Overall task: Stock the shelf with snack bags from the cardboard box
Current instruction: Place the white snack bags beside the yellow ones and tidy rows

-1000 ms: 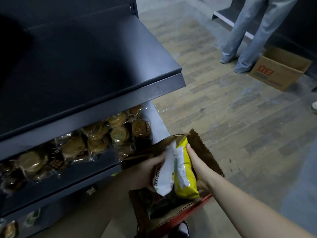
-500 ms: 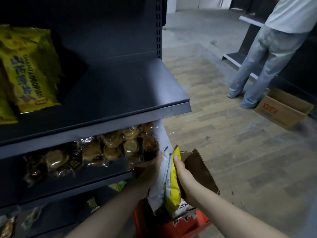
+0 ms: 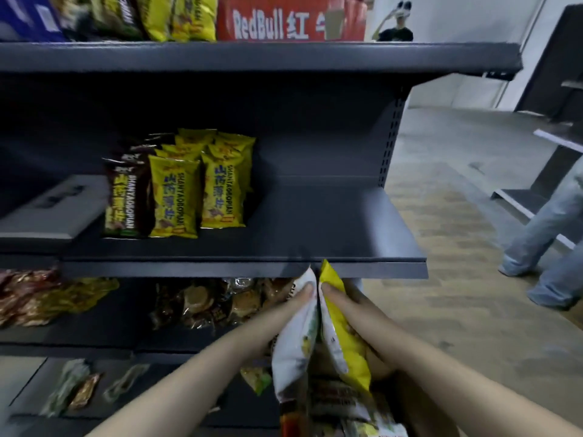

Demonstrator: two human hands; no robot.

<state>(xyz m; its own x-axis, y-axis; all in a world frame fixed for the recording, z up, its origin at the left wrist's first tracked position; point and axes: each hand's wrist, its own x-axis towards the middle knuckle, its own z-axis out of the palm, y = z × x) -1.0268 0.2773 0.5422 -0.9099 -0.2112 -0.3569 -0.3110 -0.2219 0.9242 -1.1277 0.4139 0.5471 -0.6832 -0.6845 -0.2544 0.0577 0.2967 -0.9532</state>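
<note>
Gripping a white snack bag in the left hand and a yellow snack bag in the right hand, side by side, just under the front edge of the shelf. Both above the cardboard box at six o'clock. Upright on that shelf at eleven o'clock, yellow chip bags.

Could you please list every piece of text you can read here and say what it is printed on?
"RedBull 红": red carton on the top shelf.
"SHANYAOBOPIAN": yellow bags and brown bag on the middle shelf.
Print on the held white bag and held yellow bag: too blurred to read.
</note>
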